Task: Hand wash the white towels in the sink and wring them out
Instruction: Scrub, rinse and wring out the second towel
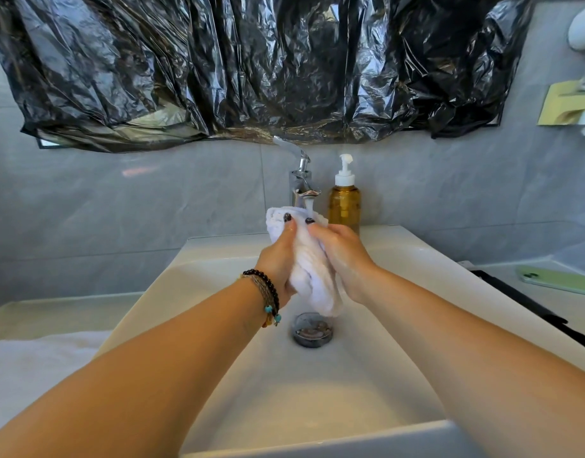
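Towel (pixel 312 272) hangs bunched between left hand (pixel 277 259) and right hand (pixel 345 259), both grips clamped on it, under faucet (pixel 302 180), above sink (pixel 218 325) drain (pixel 312 330).

Two bare arms come in from the near edge, and no sleeves show. The left hand (pixel 277 259) has dark polish on its nails. The right hand (pixel 344 256) has dark polish too, on the one nail that shows. The left wrist wears a few bracelets (pixel 266 292) side by side. One is a string of small round black beads. Another is a thin woven band in a dull brown. Little blue-green beads and a yellow one hang from them. The right wrist is bare.
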Motion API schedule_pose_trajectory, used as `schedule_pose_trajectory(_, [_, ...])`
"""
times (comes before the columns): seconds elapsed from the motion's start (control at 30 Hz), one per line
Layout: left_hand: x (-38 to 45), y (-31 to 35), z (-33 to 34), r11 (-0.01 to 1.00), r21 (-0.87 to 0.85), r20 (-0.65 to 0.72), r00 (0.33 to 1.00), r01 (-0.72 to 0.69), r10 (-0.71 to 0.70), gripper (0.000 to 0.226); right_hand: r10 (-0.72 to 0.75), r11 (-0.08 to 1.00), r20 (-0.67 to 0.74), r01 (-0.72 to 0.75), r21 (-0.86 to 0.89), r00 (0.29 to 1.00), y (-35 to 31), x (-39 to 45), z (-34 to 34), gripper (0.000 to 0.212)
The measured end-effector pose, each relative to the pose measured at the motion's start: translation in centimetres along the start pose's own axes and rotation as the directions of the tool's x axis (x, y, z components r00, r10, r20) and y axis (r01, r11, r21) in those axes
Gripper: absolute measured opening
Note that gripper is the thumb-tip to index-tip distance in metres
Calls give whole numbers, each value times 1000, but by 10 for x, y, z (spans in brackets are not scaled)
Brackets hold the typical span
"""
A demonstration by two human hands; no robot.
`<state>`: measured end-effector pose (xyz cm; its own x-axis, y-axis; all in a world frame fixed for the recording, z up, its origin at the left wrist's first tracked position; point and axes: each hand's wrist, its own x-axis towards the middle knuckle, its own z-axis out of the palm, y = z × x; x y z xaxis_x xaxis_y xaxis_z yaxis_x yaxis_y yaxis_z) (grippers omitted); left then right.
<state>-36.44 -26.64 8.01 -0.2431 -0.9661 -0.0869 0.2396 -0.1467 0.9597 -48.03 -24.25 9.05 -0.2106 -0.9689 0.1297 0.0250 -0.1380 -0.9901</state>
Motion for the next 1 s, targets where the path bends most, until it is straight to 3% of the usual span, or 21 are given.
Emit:
schedule_pose_trajectory(0.07, [6,5,-4,998,-52,-23,999,21,-22,65,35,999,27,-35,-15,999,3,-1,4,34])
schedule_pose_trajectory(0.13, [6,11,-10,993,-85,-26,996,79,-81,64,53,994,-10,-54,-100,999,3,-3,11,28])
schedule_pose_trajectory(0.23, [6,19,-20,992,-57,-48,992,115,-118,52,-7,986,-255,-36,-165,967,-3,2,18,18])
schedule_pose_trajectory(0.3, [8,27,-27,996,-7,-64,994,94,-94,44,39,999,-392,-30,29,919,-15,14,21,16])
schedule_pose_trajectory(0.4, [9,33,-36,990,114,-94,993,86,-76,47,285,844,-238,-126,521,928,-35,21,34,18])
schedule_pose_trajectory(0.47, [8,32,-37,983,150,-96,991,103,-89,47,336,779,-145,-188,598,931,-34,19,47,24])
schedule_pose_trajectory(0.53, [5,30,-34,976,179,-99,990,121,-105,46,319,834,-112,-223,506,941,-29,16,54,27])
schedule_pose_trajectory(0.6, [6,26,-32,975,174,-115,986,137,-118,52,287,924,-180,-222,311,941,-29,16,51,26])
schedule_pose_trajectory(0.67, [6,24,-31,975,147,-141,979,166,-145,66,112,988,-351,-141,-58,930,-26,17,39,19])
schedule_pose_trajectory(0.73, [8,20,-26,975,109,-145,973,196,-179,78,-76,927,-325,-54,-372,943,-21,11,28,22])
schedule_pose_trajectory(0.8, [9,17,-17,969,109,-160,966,222,-203,83,10,928,-130,-57,-368,991,-14,3,26,42])
schedule_pose_trajectory(0.87, [4,15,-6,967,137,-151,969,217,-196,77,145,959,1,-141,-244,989,-6,-3,22,58])
schedule_pose_trajectory(1.0, [-1,11,7,971,190,-24,989,147,-145,56,124,990,-48,-127,-67,991,-3,5,-3,46])
